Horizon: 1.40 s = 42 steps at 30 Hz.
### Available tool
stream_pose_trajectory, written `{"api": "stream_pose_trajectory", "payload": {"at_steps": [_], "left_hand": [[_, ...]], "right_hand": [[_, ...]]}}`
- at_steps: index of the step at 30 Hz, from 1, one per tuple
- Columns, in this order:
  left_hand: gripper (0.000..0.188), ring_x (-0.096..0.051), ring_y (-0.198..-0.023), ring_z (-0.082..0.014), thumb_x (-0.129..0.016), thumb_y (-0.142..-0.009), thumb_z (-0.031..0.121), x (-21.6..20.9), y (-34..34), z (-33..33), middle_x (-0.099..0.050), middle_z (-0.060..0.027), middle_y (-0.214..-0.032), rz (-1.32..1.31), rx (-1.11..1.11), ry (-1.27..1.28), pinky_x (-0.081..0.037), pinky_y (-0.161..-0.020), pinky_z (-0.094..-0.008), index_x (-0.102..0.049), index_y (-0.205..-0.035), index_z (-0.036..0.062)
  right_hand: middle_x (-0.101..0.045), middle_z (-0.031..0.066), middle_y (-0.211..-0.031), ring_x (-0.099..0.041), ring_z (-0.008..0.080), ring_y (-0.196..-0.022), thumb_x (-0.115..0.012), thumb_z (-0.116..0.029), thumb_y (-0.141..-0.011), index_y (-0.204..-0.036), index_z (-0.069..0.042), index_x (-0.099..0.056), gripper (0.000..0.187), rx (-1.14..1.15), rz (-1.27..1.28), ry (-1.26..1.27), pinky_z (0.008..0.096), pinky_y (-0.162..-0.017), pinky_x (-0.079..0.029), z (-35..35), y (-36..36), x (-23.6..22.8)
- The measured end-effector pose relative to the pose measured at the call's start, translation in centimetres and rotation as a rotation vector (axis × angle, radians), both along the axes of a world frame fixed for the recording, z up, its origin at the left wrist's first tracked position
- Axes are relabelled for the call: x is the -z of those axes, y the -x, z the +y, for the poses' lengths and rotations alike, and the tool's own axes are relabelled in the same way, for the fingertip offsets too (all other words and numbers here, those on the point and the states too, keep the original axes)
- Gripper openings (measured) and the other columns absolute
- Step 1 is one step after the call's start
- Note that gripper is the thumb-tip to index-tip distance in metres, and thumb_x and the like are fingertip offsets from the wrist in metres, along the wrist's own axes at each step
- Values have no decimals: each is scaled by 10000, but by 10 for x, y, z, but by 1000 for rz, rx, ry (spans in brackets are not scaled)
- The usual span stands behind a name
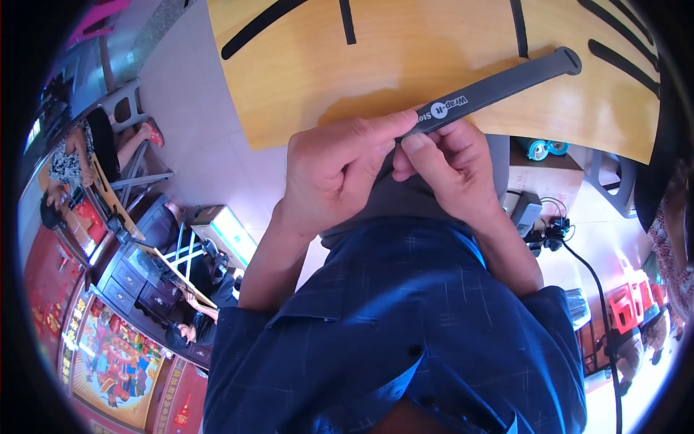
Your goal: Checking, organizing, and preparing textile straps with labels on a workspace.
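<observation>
Both my hands pinch one end of a black fabric strap (pixel 499 85) just past the table's near edge. White print runs along the strap, and its far end, rounded with a slot, reaches up and right over the table. My left hand (pixel 336 170) grips it between thumb and fingers from the left. On the other side, my right hand (pixel 452 166) holds the same end with the thumb on top and fingers curled beneath. The part of the strap between my fingers is mostly hidden.
The light wooden table (pixel 426 43) carries several more dark straps, such as one (pixel 625 66) at the right and another (pixel 264 27) at the upper left. Beyond it at left, people sit at small tables. A black cable (pixel 589 271) hangs at the right, near red plastic stools (pixel 625 307).
</observation>
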<state>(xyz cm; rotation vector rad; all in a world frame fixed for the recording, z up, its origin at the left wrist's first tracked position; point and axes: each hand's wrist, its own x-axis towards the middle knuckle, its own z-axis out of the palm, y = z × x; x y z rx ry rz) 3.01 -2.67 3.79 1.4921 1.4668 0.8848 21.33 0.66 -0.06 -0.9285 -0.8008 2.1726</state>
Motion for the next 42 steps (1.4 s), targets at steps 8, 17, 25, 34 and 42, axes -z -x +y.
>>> {"api": "stream_pose_trajectory", "payload": {"at_steps": [8, 17, 25, 34, 42], "left_hand": [[402, -586, -533, -188, -690, -821, -93, 5, 13, 1, -629, -73, -677, 293, 175, -208, -449, -505, -310, -761, -1193, 43], [436, -467, -463, -204, -733, -751, -68, 1, 14, 4, -493, -55, -588, 390, 284, -367, -346, -449, -345, -772, -1170, 49], [289, -662, -657, -146, -625, -967, -24, -11, -4, -21, -746, -129, -882, -3, 89, -280, -516, -615, -265, -709, -1243, -18], [324, -606, -597, -131, -618, -962, -48, -29, -1, -38, -683, -85, -745, -49, 133, -288, -451, -556, -257, -717, -1264, 14], [442, -627, -528, -172, -668, -835, -96, -39, -7, -62, -645, -34, -650, 114, 73, -496, -467, -477, -301, -747, -1223, 100]], "right_hand": [[-692, 27, -827, -662, 75, -746, -634, -83, -1025, -1054, 19, -640, 106, -51, -58, -101, 235, -669, -539, -3, -5, 7], [-651, 30, -884, -650, 95, -784, -579, -99, -1057, -1152, 14, -614, 153, -288, -138, -273, 250, -722, -524, 6, -23, 6], [-662, 37, -870, -651, 100, -798, -533, -87, -1075, -1147, 5, -616, 143, -190, -96, -298, 259, -742, -521, -13, -19, -19], [-628, 53, -908, -657, 123, -805, -508, -111, -1092, -1140, 3, -597, 151, -217, -28, -382, 274, -739, -520, -27, -21, -38], [-612, 73, -1033, -652, 121, -820, -515, -131, -1098, -1155, 17, -593, 176, -257, -30, -455, 275, -760, -540, -45, -24, -48]]}}
